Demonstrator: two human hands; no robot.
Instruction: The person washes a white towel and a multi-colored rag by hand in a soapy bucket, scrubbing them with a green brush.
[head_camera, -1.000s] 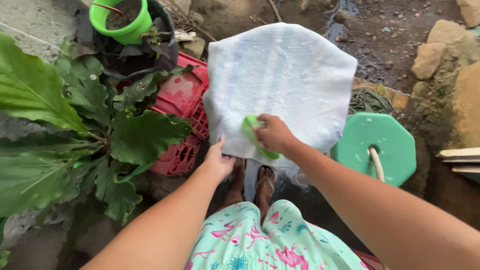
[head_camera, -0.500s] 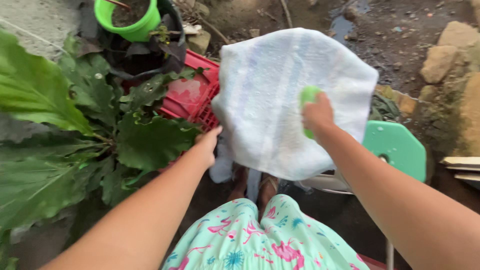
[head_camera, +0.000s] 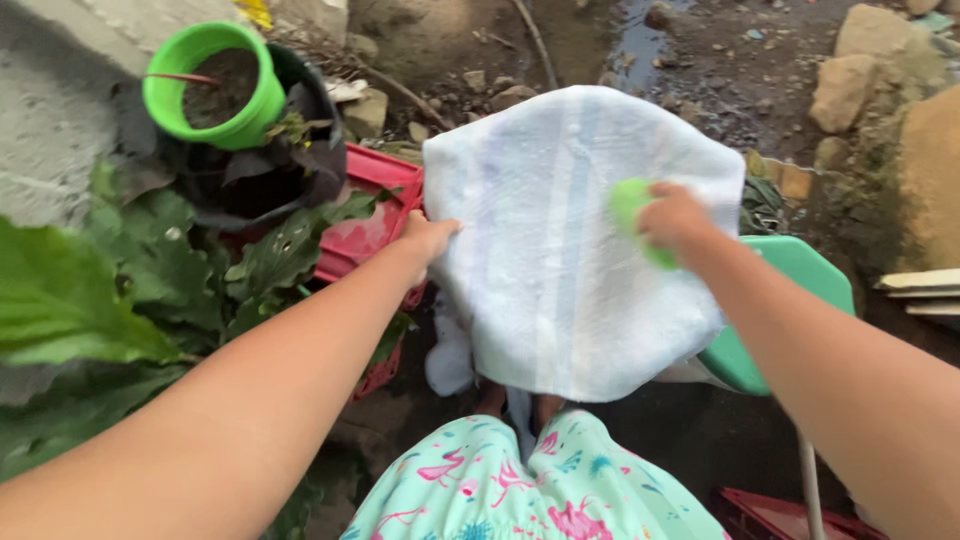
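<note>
right hand: fingers curled tight around a light green scrub brush, pressing it on the upper right part of the towel
left hand: closed on the left edge of the towel, thumb on top, pinching the cloth
towel: white, faint blue stripes down the middle, wet and soapy with small bubbles, spread over something hidden under it, lower edge hanging down in front of the person
brush position: right side of towel, just under the right hand, only part of it shows
stool: mint green, octagon-like top, just right of the towel and partly under it
crate: red plastic, left of the towel, touching or just behind the left hand, partly covered by leaves
plant: big green leaves, far left
pot: bright green, soil inside, upper left, sitting against a dark container
dress: mint with pink flamingo print, bottom centre
ground: wet dirt, stones at upper right
feet: barely visible below towel edge
</note>
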